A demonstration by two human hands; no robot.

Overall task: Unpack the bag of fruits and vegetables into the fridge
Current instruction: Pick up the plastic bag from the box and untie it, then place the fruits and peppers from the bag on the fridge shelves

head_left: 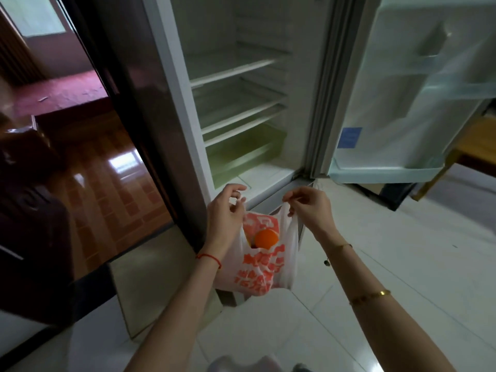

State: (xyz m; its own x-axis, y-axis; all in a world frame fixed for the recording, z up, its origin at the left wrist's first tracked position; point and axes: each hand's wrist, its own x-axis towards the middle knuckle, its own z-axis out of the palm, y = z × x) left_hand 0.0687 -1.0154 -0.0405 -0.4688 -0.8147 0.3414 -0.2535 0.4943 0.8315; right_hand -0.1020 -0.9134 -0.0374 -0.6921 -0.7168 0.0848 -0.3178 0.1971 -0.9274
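Observation:
A white plastic bag (264,267) with orange print hangs in front of the open fridge (241,103), held apart at its mouth. My left hand (225,218) pinches the left handle and my right hand (311,208) pinches the right handle. Inside the bag's opening lies a round orange fruit (266,238); whatever sits under it is hidden. The fridge's white shelves (233,71) hold nothing that I can see, and a greenish drawer (241,154) sits at the bottom of the compartment.
The fridge door (408,98) stands swung open to the right, with door bins. The fridge's dark glossy side (139,103) is to the left. A wooden piece of furniture (475,140) stands beyond the door. The floor has pale tiles (389,264).

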